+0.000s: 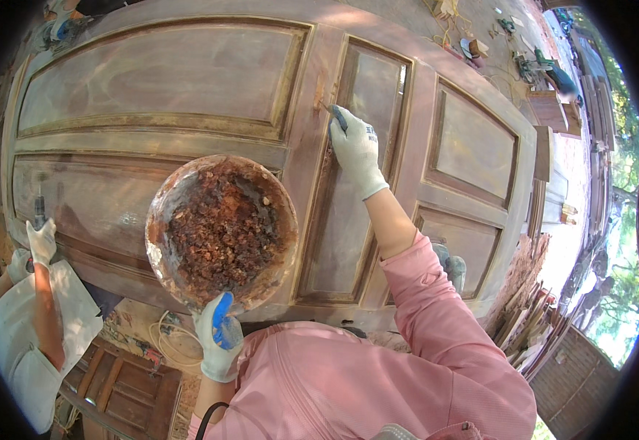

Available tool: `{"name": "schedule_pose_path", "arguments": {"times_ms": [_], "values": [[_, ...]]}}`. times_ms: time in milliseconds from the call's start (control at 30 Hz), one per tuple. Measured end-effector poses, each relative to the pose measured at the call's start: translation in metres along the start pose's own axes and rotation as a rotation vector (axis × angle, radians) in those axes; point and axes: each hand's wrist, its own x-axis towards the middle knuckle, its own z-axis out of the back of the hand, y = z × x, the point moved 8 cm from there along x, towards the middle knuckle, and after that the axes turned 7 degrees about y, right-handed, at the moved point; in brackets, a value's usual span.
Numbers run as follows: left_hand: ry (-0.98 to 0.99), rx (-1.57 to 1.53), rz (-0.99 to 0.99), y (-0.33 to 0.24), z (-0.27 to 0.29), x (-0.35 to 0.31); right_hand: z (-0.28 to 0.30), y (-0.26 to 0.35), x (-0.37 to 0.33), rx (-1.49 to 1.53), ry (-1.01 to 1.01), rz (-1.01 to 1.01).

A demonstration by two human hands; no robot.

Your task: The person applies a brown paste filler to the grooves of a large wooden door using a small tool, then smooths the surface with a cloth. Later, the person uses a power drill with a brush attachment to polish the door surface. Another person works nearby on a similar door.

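Observation:
My left hand (pixel 219 339), in a white glove with blue palm coating, grips the near rim of a round basin (pixel 157 253), thumb over the edge. Inside lies crumbly reddish-brown filler (pixel 220 227). The basin is held above a large brown panelled wooden door (pixel 158 81) lying flat. My right hand (pixel 352 143), gloved alike, is closed around a small putty knife (pixel 325 108); just its thin tip shows and the handle is hidden. That tip is at a reddish smear (pixel 318 99) on the door's upright between two recessed panels.
A co-worker's gloved hand (pixel 41 242) holds a dark-handled tool (pixel 39 209) over the door's left end. Another person's hand (pixel 59 29) is at the far left. Power tools (pixel 532 66) and cords lie beyond; wood strips (pixel 528 315) are stacked at right. Another panelled door (pixel 125 381) lies lower left.

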Motion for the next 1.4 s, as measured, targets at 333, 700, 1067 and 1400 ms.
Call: {"name": "schedule_pose_path", "arguments": {"times_ms": [333,700,1067,1400], "values": [[-0.024,0.135,0.008,0.004,0.001,-0.002,0.001,0.018,0.001,-0.382,0.124,0.189],[-0.035,-0.111,0.074,0.011,-0.001,-0.005,-0.015,0.011,-0.005,-0.524,0.201,0.26],[-0.023,-0.09,-0.04,0.004,-0.001,0.001,-0.032,0.016,-0.039,-0.575,0.439,0.196],[-0.037,-0.12,0.001,0.006,-0.003,0.002,-0.038,0.024,-0.076,-0.527,0.539,0.21]]}}
